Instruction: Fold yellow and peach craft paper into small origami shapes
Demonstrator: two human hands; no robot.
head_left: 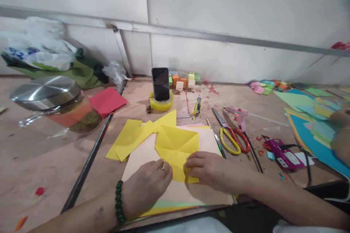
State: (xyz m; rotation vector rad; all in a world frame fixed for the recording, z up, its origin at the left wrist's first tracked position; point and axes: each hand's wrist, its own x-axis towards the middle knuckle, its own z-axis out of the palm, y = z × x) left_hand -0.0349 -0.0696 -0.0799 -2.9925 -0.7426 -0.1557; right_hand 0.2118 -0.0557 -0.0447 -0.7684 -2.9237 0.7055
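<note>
A creased yellow sheet of paper [177,140] lies in front of me on a stack of pale pink paper [142,156]. Fold lines cross its upper half. My left hand [147,185], with a ring and a green bead bracelet, is closed at the paper's lower left edge, thumb hidden. My right hand [205,169] has its fingers bent over the right edge, closed on the paper. Yellow paper strips [131,138] lie just beyond my left hand. Scissors [232,138] with red and yellow handles rest right of the stack.
A glass jar [68,113] with a steel lid stands at left, near a red paper [108,102]. A phone [160,84] leans upright on a tape roll [161,103]. Right are a pink glue gun [240,116], a purple power strip [284,154] and another person's hand [341,134].
</note>
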